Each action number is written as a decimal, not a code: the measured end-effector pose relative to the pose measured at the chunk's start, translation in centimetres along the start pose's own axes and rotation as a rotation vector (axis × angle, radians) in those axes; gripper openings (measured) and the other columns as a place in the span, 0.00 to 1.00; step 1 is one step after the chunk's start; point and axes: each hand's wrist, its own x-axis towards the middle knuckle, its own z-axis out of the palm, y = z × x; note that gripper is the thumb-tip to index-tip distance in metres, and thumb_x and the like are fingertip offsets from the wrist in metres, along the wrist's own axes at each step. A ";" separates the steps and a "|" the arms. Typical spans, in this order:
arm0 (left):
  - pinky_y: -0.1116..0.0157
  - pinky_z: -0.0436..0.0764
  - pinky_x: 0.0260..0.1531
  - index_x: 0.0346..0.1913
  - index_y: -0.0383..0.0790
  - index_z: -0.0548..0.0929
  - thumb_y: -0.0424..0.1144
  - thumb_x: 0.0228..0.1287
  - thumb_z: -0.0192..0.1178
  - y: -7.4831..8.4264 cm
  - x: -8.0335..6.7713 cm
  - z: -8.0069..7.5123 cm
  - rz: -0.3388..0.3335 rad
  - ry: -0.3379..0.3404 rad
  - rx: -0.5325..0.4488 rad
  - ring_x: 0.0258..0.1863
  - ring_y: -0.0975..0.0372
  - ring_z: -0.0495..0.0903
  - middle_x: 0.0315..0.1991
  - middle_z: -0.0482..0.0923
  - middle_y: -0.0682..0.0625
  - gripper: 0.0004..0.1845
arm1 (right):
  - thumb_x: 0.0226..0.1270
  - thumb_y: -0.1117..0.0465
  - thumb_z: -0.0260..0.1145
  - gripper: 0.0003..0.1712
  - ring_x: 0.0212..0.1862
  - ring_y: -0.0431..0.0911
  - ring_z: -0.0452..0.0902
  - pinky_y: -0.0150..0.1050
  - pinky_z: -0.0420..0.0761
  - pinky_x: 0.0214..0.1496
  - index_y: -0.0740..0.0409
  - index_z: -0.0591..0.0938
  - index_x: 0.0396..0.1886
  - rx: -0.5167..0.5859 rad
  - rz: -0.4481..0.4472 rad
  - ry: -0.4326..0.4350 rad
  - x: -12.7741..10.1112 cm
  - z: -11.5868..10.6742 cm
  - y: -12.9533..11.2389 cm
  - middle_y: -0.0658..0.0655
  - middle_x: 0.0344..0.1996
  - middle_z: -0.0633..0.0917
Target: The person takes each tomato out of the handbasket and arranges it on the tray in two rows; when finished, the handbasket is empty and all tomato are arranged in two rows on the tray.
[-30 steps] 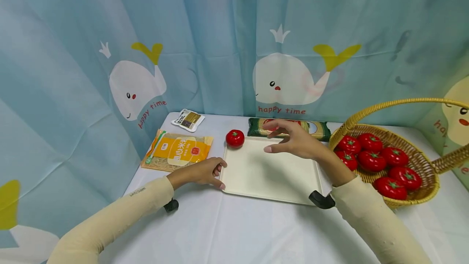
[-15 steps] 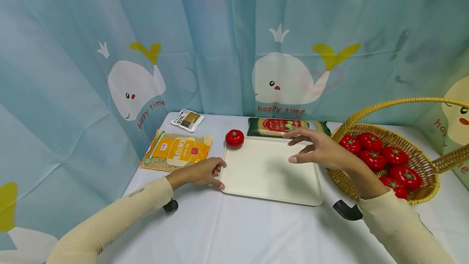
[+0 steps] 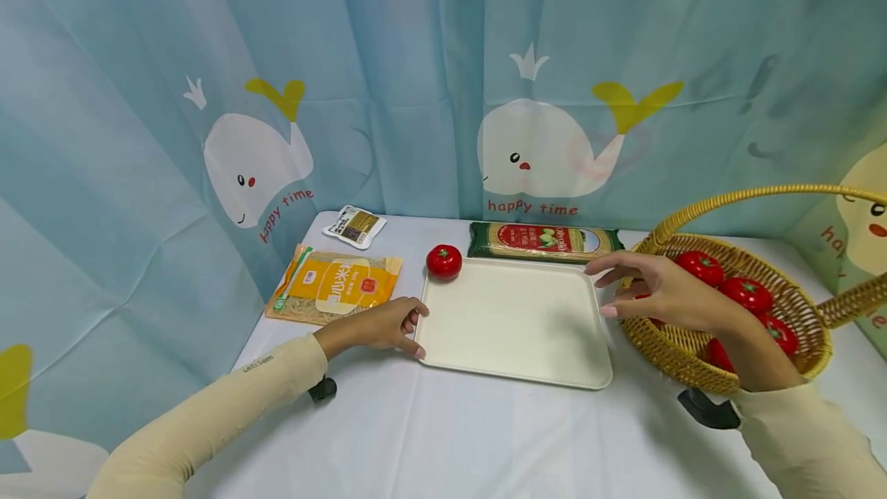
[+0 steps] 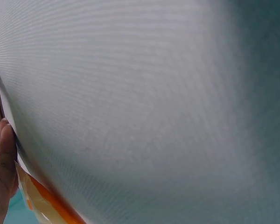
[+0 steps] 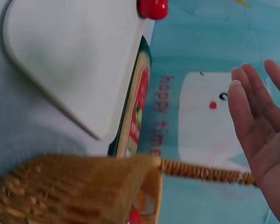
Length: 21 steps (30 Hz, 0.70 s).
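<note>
Right hand (image 3: 665, 295) hangs palm down with its fingers spread and straight, holding nothing, over the near rim of the basket (image 3: 693, 364), just beside the right edge of the tray (image 3: 516, 322); the wrist camera shows its open palm (image 5: 263, 135) above the basket's handle. Red tomatoes (image 3: 744, 293) lie in the basket right behind this hand. Left hand (image 3: 384, 323) rests on the white tablecloth (image 3: 443, 437), its loosely curled fingers touching the tray's left edge and gripping nothing. One more tomato (image 3: 444, 261) sits beyond it, against the tray's far left corner. A yellow packet (image 3: 337, 285) with writing too small to read lies just left of this hand, and a green noodle pack (image 3: 545, 241) lies behind the tray. The curtain (image 3: 430, 68) reads "happy time" under each whale.
</note>
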 end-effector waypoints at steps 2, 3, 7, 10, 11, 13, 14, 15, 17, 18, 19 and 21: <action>0.67 0.73 0.43 0.61 0.40 0.73 0.46 0.50 0.79 0.1 0.0 0.0 -0.003 0.000 -0.002 0.40 0.62 0.71 0.39 0.72 0.51 0.37 | 0.63 0.65 0.73 0.28 0.51 0.36 0.80 0.33 0.83 0.47 0.55 0.77 0.62 -0.007 -0.003 -0.001 -0.6 -0.4 0.2 0.44 0.54 0.80; 0.67 0.73 0.42 0.61 0.40 0.73 0.45 0.50 0.79 0.1 0.0 0.0 -0.003 0.001 -0.002 0.40 0.62 0.71 0.39 0.72 0.51 0.37 | 0.63 0.65 0.73 0.28 0.51 0.36 0.80 0.33 0.83 0.46 0.55 0.77 0.62 -0.009 0.005 -0.003 -0.9 -0.7 0.4 0.44 0.54 0.81; 0.68 0.73 0.42 0.61 0.39 0.74 0.45 0.50 0.79 0.1 0.0 0.0 0.006 0.003 -0.002 0.39 0.62 0.72 0.39 0.72 0.51 0.37 | 0.63 0.66 0.72 0.27 0.50 0.38 0.80 0.32 0.83 0.46 0.55 0.77 0.62 -0.033 0.023 -0.007 -1.9 -1.5 1.1 0.47 0.52 0.82; 0.68 0.73 0.41 0.61 0.39 0.74 0.45 0.50 0.79 0.2 0.0 0.0 0.008 0.002 0.000 0.39 0.63 0.72 0.39 0.71 0.51 0.36 | 0.64 0.66 0.71 0.26 0.49 0.39 0.80 0.31 0.82 0.47 0.55 0.77 0.62 -0.055 0.033 0.000 -2.5 -2.0 1.7 0.48 0.50 0.83; 0.68 0.73 0.41 0.61 0.40 0.74 0.45 0.50 0.79 0.2 0.0 0.0 0.007 0.002 0.000 0.39 0.63 0.72 0.39 0.71 0.51 0.36 | 0.64 0.66 0.71 0.26 0.49 0.40 0.81 0.30 0.82 0.47 0.55 0.77 0.62 -0.057 0.031 0.003 -2.7 -2.2 1.9 0.49 0.50 0.83; 0.68 0.73 0.42 0.61 0.40 0.74 0.45 0.50 0.79 0.3 0.0 0.0 0.001 0.002 0.001 0.40 0.63 0.72 0.39 0.72 0.51 0.36 | 0.64 0.67 0.71 0.26 0.49 0.41 0.81 0.30 0.82 0.46 0.58 0.77 0.62 -0.055 0.030 0.009 -3.1 -2.5 2.3 0.50 0.50 0.84; 0.68 0.73 0.42 0.61 0.40 0.74 0.45 0.50 0.79 0.3 0.0 0.0 0.000 0.003 0.001 0.40 0.62 0.72 0.39 0.72 0.51 0.36 | 0.64 0.67 0.71 0.27 0.49 0.42 0.81 0.30 0.82 0.45 0.59 0.77 0.62 -0.056 0.032 0.015 -3.3 -2.6 2.4 0.51 0.50 0.84; 0.68 0.73 0.42 0.61 0.40 0.74 0.45 0.50 0.79 0.3 -0.1 0.0 -0.001 0.002 0.003 0.40 0.62 0.72 0.39 0.71 0.51 0.36 | 0.64 0.67 0.71 0.27 0.49 0.41 0.82 0.31 0.82 0.45 0.60 0.76 0.62 -0.060 0.030 0.023 -3.4 -2.8 2.6 0.51 0.51 0.84; 0.68 0.73 0.42 0.61 0.40 0.74 0.45 0.50 0.79 0.4 -0.1 0.0 -0.003 0.002 0.002 0.40 0.62 0.72 0.38 0.71 0.51 0.36 | 0.64 0.67 0.71 0.27 0.49 0.41 0.82 0.31 0.82 0.44 0.61 0.76 0.62 -0.068 0.039 0.038 -3.7 -3.1 2.9 0.51 0.51 0.84; 0.68 0.73 0.42 0.61 0.40 0.74 0.45 0.50 0.79 0.3 -0.1 0.0 -0.004 0.002 0.003 0.40 0.62 0.72 0.38 0.71 0.51 0.36 | 0.64 0.67 0.71 0.27 0.49 0.40 0.82 0.31 0.82 0.44 0.60 0.76 0.62 -0.080 0.046 0.048 -3.8 -3.3 3.1 0.50 0.51 0.84; 0.68 0.73 0.42 0.61 0.40 0.74 0.45 0.50 0.79 0.3 -0.1 0.0 -0.004 0.001 0.003 0.39 0.62 0.72 0.38 0.71 0.51 0.36 | 0.64 0.66 0.71 0.27 0.49 0.39 0.81 0.31 0.82 0.44 0.59 0.77 0.62 -0.093 0.054 0.058 -3.9 -3.5 3.2 0.49 0.51 0.84; 0.68 0.73 0.42 0.61 0.40 0.74 0.45 0.50 0.79 0.2 -0.1 0.0 -0.002 -0.001 0.005 0.39 0.62 0.72 0.38 0.71 0.51 0.36 | 0.64 0.66 0.71 0.26 0.49 0.38 0.81 0.31 0.81 0.44 0.57 0.77 0.63 -0.107 0.080 0.079 -4.1 -3.8 3.6 0.48 0.52 0.83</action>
